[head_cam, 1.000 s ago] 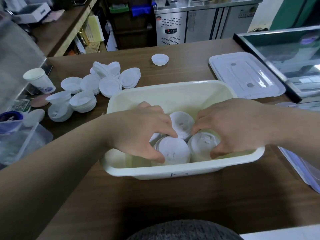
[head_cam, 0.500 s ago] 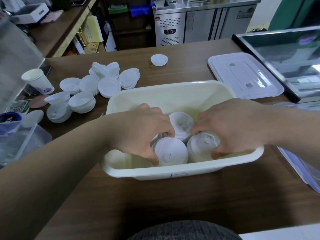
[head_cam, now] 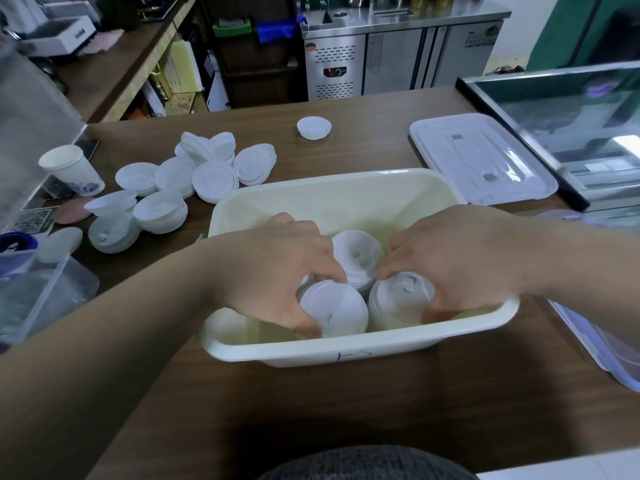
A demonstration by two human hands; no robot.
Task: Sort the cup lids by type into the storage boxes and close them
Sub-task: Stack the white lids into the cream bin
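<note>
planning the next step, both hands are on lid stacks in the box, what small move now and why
Probably let go of both: the left hand grips the near-left lid stack, the right hand the near-right lid stack, both stand in the cream box, while loose lid piles lie beside it.

clear container (head_cam: 38, 292) cut by left edge, tub (head_cam: 346, 195) marking illegible
</note>
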